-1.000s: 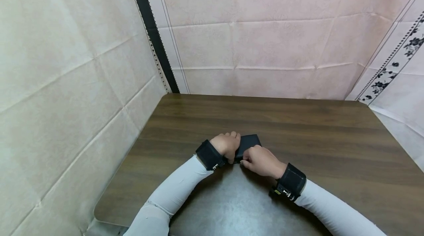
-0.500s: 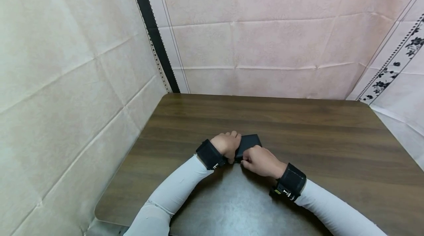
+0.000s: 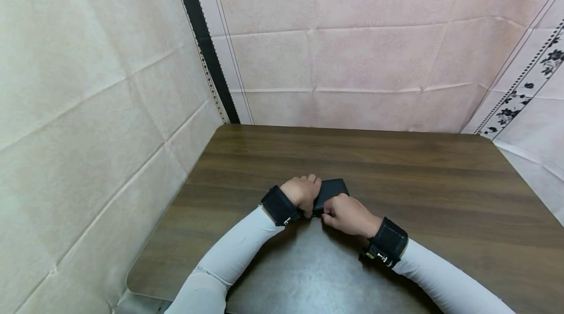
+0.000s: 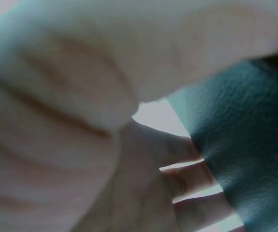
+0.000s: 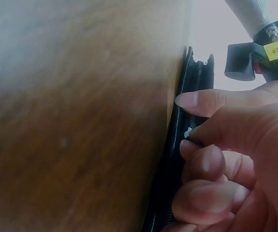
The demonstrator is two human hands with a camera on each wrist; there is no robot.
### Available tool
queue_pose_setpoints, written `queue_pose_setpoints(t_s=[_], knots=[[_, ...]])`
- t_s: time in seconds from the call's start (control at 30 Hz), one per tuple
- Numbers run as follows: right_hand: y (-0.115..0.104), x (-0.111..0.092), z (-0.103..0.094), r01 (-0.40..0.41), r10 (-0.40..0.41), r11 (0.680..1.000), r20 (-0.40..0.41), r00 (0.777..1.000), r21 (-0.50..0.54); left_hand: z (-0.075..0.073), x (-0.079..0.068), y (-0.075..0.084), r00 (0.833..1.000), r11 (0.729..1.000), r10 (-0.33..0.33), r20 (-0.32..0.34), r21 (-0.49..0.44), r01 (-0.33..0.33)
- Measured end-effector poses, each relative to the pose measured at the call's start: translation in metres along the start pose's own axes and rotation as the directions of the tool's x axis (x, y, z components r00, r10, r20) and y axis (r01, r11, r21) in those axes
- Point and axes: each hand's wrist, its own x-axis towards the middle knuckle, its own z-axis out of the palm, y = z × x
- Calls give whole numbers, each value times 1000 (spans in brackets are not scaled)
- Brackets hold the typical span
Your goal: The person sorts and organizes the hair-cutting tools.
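Observation:
A black zippered wallet (image 3: 331,189), leathery in texture, lies on the table between both hands in the head view. My left hand (image 3: 301,191) grips its left end; in the left wrist view the thumb reaches along one edge and the fingers (image 4: 189,181) meet the wallet's side. With thumb and curled fingers, my right hand (image 3: 350,215) pinches a small zipper pull (image 5: 188,132) at the near edge. Zipper teeth (image 5: 199,72) run along that edge in the right wrist view, with the left thumb beside them. The fingers hide part of the zipper.
The brown wood-grain table (image 3: 396,167) stretches around the hands, with a shiny greyish patch in front. Pale cloth walls (image 3: 352,59) stand behind it and on both sides. Black bands (image 3: 387,241) circle both wrists.

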Motion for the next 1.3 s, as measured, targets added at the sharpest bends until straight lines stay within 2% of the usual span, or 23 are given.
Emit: queue_pose_setpoints(t_s=[0.77,1.3], knots=[[1,0,0,-16,16,1000,-3,1000,-3,2,0,-1,1000,1000,12,-22,-11,-12],[2,0,-3,-43,43,999,-9,999,-24,2,1,-1,1000,1000,9,-13,-5,-9]])
